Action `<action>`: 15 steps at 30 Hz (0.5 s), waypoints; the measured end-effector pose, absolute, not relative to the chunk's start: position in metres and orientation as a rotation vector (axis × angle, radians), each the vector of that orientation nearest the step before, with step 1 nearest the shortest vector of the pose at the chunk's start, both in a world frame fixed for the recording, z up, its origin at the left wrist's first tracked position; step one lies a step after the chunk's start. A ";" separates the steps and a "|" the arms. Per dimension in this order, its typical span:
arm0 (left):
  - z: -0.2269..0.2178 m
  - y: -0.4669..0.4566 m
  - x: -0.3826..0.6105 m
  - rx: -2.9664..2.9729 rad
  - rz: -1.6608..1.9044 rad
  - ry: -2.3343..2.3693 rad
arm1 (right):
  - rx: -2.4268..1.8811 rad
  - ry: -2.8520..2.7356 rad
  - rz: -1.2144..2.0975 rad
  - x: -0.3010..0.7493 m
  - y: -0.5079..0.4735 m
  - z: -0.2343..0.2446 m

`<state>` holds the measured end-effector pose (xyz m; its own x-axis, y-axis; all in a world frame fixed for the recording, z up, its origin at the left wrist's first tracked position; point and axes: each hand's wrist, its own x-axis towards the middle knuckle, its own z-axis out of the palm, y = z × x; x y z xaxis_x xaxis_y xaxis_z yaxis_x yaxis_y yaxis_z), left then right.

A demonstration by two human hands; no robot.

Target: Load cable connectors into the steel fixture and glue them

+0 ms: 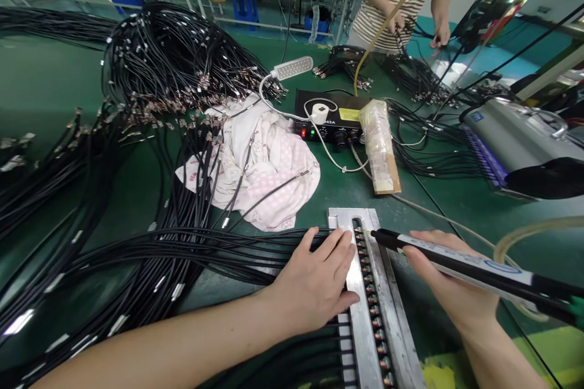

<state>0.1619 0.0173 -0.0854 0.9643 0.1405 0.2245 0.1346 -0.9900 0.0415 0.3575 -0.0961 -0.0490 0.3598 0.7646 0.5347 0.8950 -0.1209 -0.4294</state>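
My left hand (316, 279) lies flat, fingers spread, across black cables (269, 246) and the left bar of a slotted metal fixture (362, 328). Along the fixture's slot runs a row of small cable ends (370, 289). In my right hand (456, 292) is a black dispensing syringe (465, 258) with a white label and a green part at its rear. Its thin tip points left, at the far end of the slot; whether it touches a cable end I cannot tell. The cables enter the fixture from the left.
A crumpled pink-white cloth (274, 173), a black control box (331, 118), a small lamp (294, 68) and a taped block (378, 146) stand beyond the fixture. Cable bundles (168, 61) cover the left. A grey machine (524, 140) stands right. Another person (396, 0) handles cables behind.
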 end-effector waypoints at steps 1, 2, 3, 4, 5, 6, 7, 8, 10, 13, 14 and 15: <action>-0.085 0.017 0.162 3.089 0.360 0.215 | -1.917 -1.440 -0.238 0.357 -0.096 -0.049; -0.085 0.017 0.162 3.091 0.362 0.214 | -1.918 -1.441 -0.234 0.357 -0.095 -0.049; -0.085 0.017 0.162 3.094 0.362 0.216 | -1.918 -1.447 -0.228 0.357 -0.094 -0.049; -0.085 0.017 0.162 3.097 0.359 0.220 | -1.919 -1.454 -0.223 0.357 -0.094 -0.049; -0.085 0.017 0.162 3.099 0.354 0.224 | -1.921 -1.464 -0.221 0.357 -0.093 -0.050; -0.085 0.017 0.162 3.101 0.348 0.226 | -1.920 -1.469 -0.226 0.357 -0.092 -0.050; -0.084 0.017 0.162 3.101 0.343 0.225 | -1.917 -1.471 -0.233 0.357 -0.092 -0.049; -0.084 0.017 0.162 3.100 0.341 0.222 | -1.914 -1.472 -0.236 0.357 -0.092 -0.049; -0.083 0.017 0.162 3.098 0.342 0.219 | -1.908 -1.483 -0.240 0.356 -0.092 -0.048; -0.083 0.017 0.162 3.093 0.343 0.223 | -1.896 -1.506 -0.247 0.356 -0.092 -0.047; -0.083 0.016 0.162 3.093 0.344 0.223 | -1.893 -1.508 -0.250 0.356 -0.092 -0.047; -0.083 0.016 0.162 3.093 0.342 0.222 | -1.888 -1.506 -0.256 0.356 -0.093 -0.047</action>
<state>0.1620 0.0165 -0.0829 0.9658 0.1431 0.2160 0.1384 -0.9897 0.0369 0.3562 -0.0927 -0.0474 0.3051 0.7781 0.5491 0.9157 -0.0813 -0.3937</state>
